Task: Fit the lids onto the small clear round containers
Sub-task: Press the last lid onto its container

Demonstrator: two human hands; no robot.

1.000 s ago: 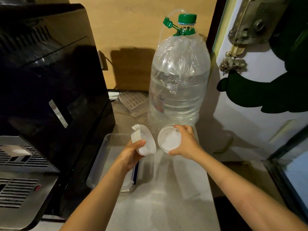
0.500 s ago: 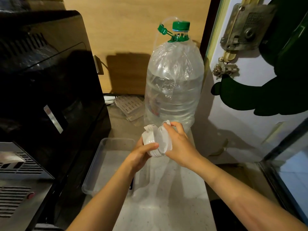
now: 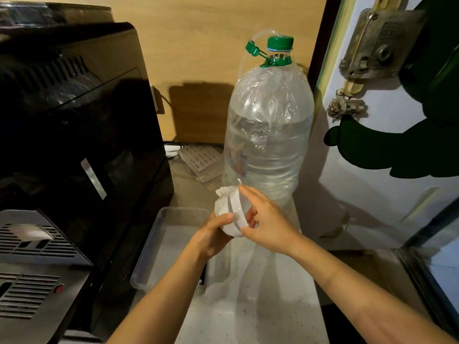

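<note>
The left hand [image 3: 211,238] is closed around a stack of white lids [image 3: 227,212], held in the air above the far right corner of the clear tray [image 3: 159,242] on the countertop [image 3: 248,306], the stack lying sideways with its axis running left to right. The right hand [image 3: 267,227] meets it from the right, fingers half spread, thumb and forefinger pinching the rim of the outermost piece [image 3: 237,207]; whether that is a lid or a small clear container I cannot tell. Whatever comes next probably runs along that sideways axis, and the right hand is the nearer one to work that end.
</note>
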